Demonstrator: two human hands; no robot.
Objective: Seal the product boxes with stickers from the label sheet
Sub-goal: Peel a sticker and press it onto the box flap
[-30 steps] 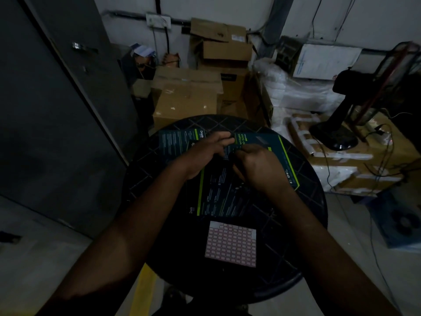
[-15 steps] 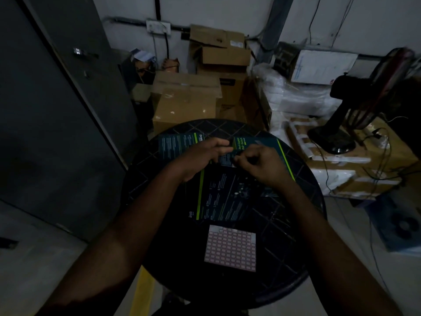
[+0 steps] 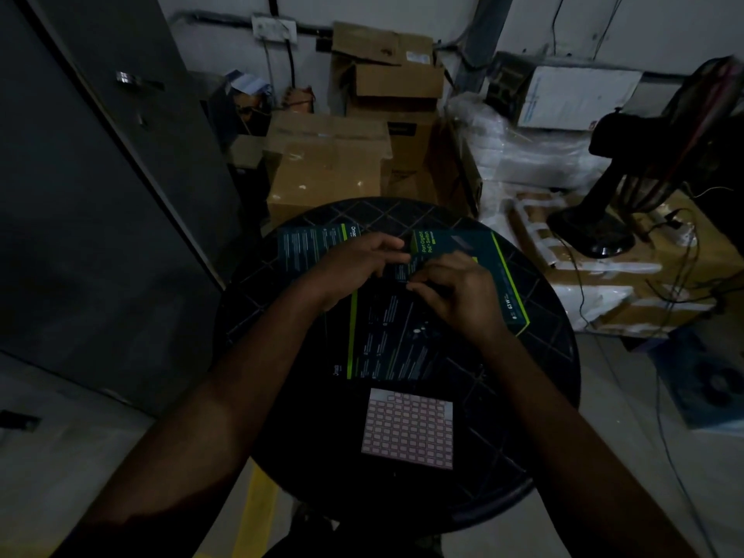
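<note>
right hand (image 3: 459, 294) shifted nearer left hand (image 3: 354, 267), fingertips together

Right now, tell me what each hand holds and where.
Both hands, the left hand and right hand, meet at the near product box's far edge; a sticker between the fingertips cannot be made out.

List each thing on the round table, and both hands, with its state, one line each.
Near product box: lying flat, under both hands.
Far left box: lying flat.
Far right box: lying flat.
Label sheet: flat on the table, untouched.
Left hand: fingers curled over the near box's far edge.
Right hand: fingertips pinched there; any sticker too small to see.
</note>
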